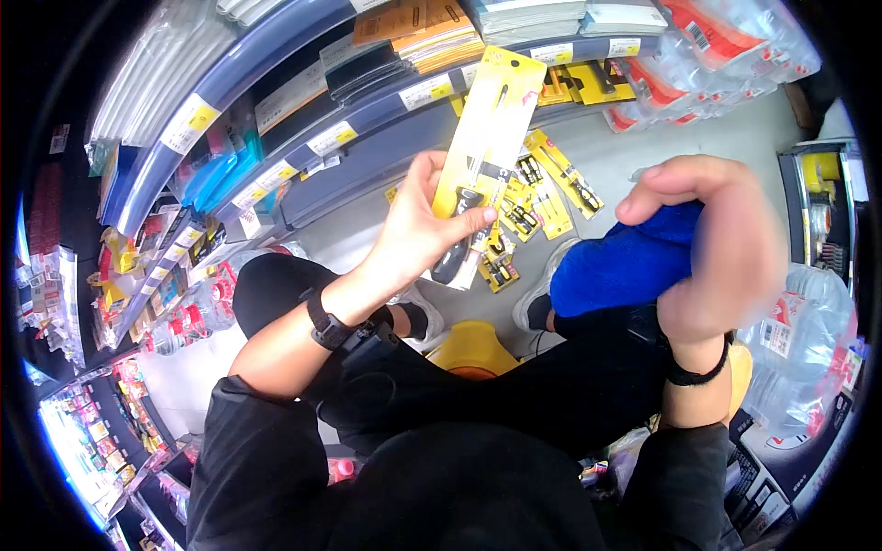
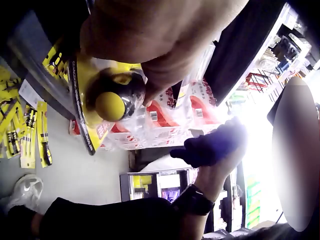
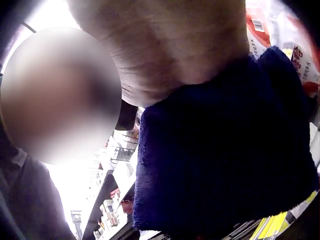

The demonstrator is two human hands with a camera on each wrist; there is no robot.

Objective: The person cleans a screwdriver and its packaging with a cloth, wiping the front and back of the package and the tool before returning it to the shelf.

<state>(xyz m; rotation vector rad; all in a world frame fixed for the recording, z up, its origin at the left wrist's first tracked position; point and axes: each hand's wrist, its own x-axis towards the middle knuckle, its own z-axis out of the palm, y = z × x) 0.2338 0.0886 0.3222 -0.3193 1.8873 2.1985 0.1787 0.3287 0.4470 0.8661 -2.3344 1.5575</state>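
Observation:
My left hand (image 1: 413,230) grips a screwdriver in a yellow-edged blister pack (image 1: 494,119), thumb across the front near the dark handle. The pack is tilted, its hanging hole at the top, and glare whitens its middle. In the left wrist view, the round yellow end of the screwdriver handle (image 2: 110,106) shows through the plastic. To the right, my right hand (image 1: 721,248) holds a blue cloth (image 1: 625,275), its fingers curled over the top and the fabric hanging below. Dark blue fuzzy fabric (image 3: 225,155) fills much of the right wrist view, hiding the fingertips.
Several yellow-carded tools (image 1: 551,188) lie on the grey floor between my shoes. A shelf edge (image 1: 367,124) with price tags runs across the front, holding envelopes and notebooks. Plastic-wrapped bottles (image 1: 795,340) stand at the right. A yellow stool (image 1: 473,347) shows below me.

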